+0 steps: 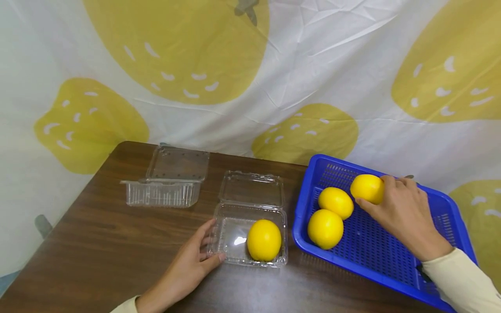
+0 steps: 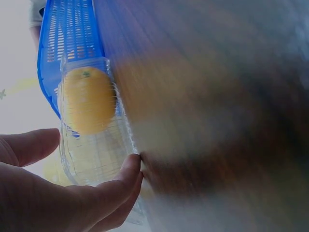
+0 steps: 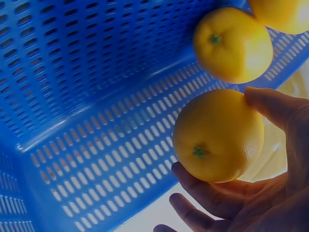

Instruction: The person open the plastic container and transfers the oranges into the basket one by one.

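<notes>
In the head view, my right hand [image 1: 407, 213] grips an orange [image 1: 367, 188] over the blue basket [image 1: 399, 289], thumb on one side and fingers on the other. The right wrist view shows this orange [image 3: 218, 135] with its green stem end. Two other oranges, one nearer the back [image 1: 335, 203] and one in front [image 1: 325, 229], lie at the basket's left end. My left hand [image 1: 192, 256] rests at the left side of an open clear clamshell box [image 1: 231, 241], its fingers touching the wall. One orange [image 1: 264, 240] sits in that box's right half.
Another clear clamshell box [image 1: 162, 193] stands open farther back on the left of the brown table [image 1: 98, 234]. Behind the table hangs a white cloth [image 1: 297, 65] printed with yellow fruit. The basket stands just right of the nearer box.
</notes>
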Available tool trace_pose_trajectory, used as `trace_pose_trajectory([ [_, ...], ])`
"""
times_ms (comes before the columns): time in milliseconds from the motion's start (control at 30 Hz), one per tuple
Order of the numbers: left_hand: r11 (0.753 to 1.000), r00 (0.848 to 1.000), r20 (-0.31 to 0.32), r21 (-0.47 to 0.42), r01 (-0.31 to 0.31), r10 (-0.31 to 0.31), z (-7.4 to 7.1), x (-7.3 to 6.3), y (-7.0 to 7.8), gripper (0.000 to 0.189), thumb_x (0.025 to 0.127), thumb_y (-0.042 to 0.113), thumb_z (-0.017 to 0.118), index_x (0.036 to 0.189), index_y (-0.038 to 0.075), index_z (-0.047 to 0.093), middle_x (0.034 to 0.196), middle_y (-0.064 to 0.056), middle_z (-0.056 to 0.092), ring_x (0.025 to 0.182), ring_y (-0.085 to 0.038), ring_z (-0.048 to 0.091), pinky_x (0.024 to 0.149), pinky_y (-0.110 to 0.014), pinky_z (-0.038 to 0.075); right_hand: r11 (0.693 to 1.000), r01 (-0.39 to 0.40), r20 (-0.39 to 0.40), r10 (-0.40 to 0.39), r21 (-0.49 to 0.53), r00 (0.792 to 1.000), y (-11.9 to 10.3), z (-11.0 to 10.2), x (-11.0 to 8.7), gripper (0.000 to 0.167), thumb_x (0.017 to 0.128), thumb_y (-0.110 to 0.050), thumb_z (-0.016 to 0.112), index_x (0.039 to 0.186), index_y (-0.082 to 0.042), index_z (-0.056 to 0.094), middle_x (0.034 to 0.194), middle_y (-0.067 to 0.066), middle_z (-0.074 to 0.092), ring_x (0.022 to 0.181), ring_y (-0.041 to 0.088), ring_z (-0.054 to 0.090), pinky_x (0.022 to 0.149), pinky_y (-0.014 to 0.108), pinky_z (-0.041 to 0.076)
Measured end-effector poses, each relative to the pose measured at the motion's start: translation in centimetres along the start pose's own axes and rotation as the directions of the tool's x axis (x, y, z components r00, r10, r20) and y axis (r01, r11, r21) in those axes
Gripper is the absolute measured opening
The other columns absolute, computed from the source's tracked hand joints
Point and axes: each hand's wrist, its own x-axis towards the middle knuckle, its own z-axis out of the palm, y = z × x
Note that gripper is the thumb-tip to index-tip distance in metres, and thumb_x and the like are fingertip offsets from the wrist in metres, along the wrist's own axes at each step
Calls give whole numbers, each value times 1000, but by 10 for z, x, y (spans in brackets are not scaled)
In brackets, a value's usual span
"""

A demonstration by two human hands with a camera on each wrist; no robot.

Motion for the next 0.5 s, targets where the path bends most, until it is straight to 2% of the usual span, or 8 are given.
trace_pose_trajectory([
  [133, 1000, 1000, -6, 6, 1, -1, 0, 0, 0, 84, 95, 3, 85, 167, 2, 42, 164, -25, 49, 141, -41, 58, 103, -41, 63, 1000, -13, 32, 14, -15, 999, 5, 1, -1, 66, 86, -47, 90, 101, 10, 60, 84, 31, 64, 87, 53, 55, 59, 65, 44],
  [333, 1000, 1000, -7, -2, -3, 3, 1, 0, 0, 83, 95, 2, 85, 166, 1, 42, 164, -25, 49, 140, -41, 58, 103, -40, 63, 998, -47, 120, 51, -34, 992, 10, 1, -3, 71, 91, -51, 85, 104, 14, 58, 86, 37, 61, 89, 58, 54, 59, 67, 43],
  [500, 1000, 1000, -2, -11, 0, 0, 1, 0, 0, 83, 95, 2, 85, 167, 2, 42, 165, -24, 49, 141, -41, 57, 103, -41, 63, 998, -55, 168, 61, -41, 984, 14, 1, -3, 70, 91, -53, 84, 103, 12, 58, 85, 37, 61, 87, 58, 56, 59, 67, 43],
])
